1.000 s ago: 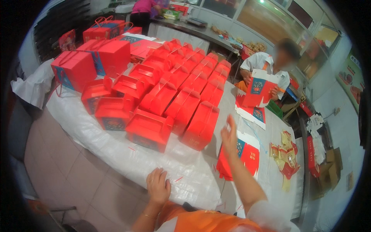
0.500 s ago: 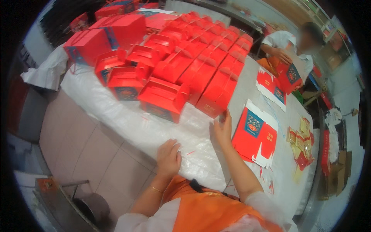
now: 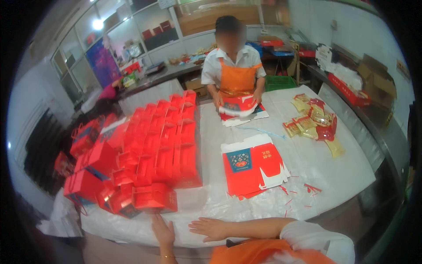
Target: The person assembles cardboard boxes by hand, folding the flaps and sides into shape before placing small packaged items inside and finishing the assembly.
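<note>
My left hand (image 3: 163,231) is open at the table's front edge, fingers stretched up toward the nearest red handled gift box (image 3: 154,198); whether they touch it I cannot tell. To its right, my right hand (image 3: 210,229) lies open and flat over the white sheet, with spread fingers pointing left and nothing in them. Behind both hands, several more folded red boxes (image 3: 187,160) stand in tight rows. A stack of flat red box blanks (image 3: 255,166) with a dark blue panel lies right of the rows.
Across the table, a person in an orange apron (image 3: 237,77) holds a red blank (image 3: 237,105) in both hands. Gold and red packets (image 3: 313,121) lie far right, with red scraps (image 3: 312,189) nearer. Larger red boxes (image 3: 83,187) stand left. A white plastic sheet (image 3: 338,176) covers the table.
The view has turned right, bringing the other person to the middle. My right hand has left the right end of the box rows and come near my left. The other person's blank is now lower.
</note>
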Available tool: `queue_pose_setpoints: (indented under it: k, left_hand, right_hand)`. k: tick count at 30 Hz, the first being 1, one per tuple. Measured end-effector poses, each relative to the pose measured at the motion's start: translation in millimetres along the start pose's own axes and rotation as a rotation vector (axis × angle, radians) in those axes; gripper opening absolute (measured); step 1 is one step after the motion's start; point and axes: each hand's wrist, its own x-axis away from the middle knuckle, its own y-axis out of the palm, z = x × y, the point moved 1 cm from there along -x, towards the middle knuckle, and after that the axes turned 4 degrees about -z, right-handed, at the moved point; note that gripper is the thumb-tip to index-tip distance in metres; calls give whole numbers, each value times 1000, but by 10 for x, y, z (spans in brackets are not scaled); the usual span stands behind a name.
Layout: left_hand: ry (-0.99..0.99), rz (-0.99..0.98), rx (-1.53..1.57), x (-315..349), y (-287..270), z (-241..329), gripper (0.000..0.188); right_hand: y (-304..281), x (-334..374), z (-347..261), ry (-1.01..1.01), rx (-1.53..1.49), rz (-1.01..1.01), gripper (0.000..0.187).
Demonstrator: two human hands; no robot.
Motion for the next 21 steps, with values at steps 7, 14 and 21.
queue_pose_setpoints:
  k: [7, 14, 21]
  left_hand:
    - [163, -64, 57, 535, 127, 787, 75]
    - [423, -90, 116, 854, 144, 1871, 77]
    - [752, -370, 202, 751, -29, 2896, 86]
  right_hand:
    - [43, 365, -20, 46, -43, 17, 77]
    - [-152, 1016, 104, 169, -77, 56, 73]
    - [-154, 2284, 101, 330, 95, 185, 66]
